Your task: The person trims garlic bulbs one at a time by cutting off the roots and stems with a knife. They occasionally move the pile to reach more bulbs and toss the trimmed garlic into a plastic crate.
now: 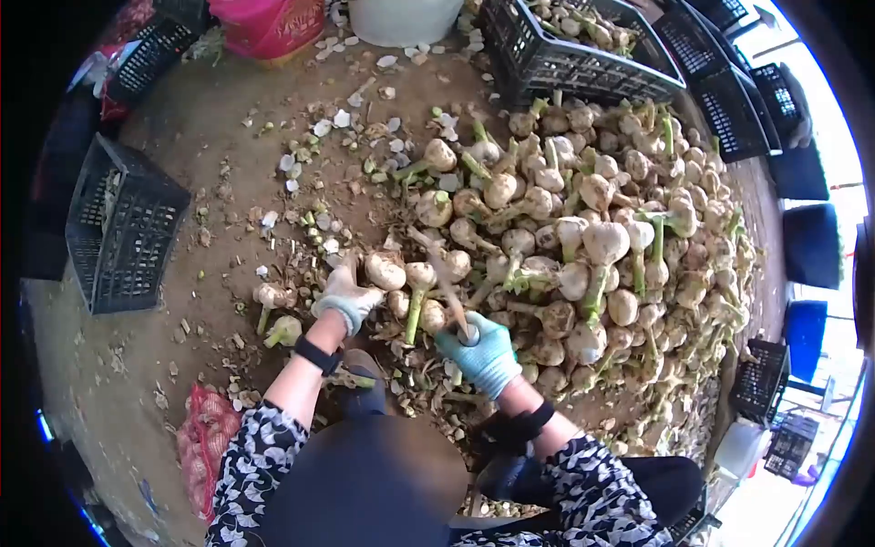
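Note:
My left hand (349, 297), in a pale work glove, is closed at the near side of a dirty white garlic bulb (385, 271). The fingers press against it, and part of the grip is hidden. In a teal glove, my right hand (483, 354) grips a knife (448, 290) by its round-ended handle. The blade is blurred and points up and left over the garlic. Just between the hands lies a bulb with a thick green stalk (418, 296). Two other bulbs lie to the left of my left hand, one of them a trimmed bulb (284, 331).
A large garlic heap (606, 242) spreads to the right. Behind it stands a black crate (583, 68) holding garlic; another black crate (128, 228) is at left. A red mesh bag (208, 438) lies near my left arm. A pink bucket (273, 27) stands behind scattered peelings.

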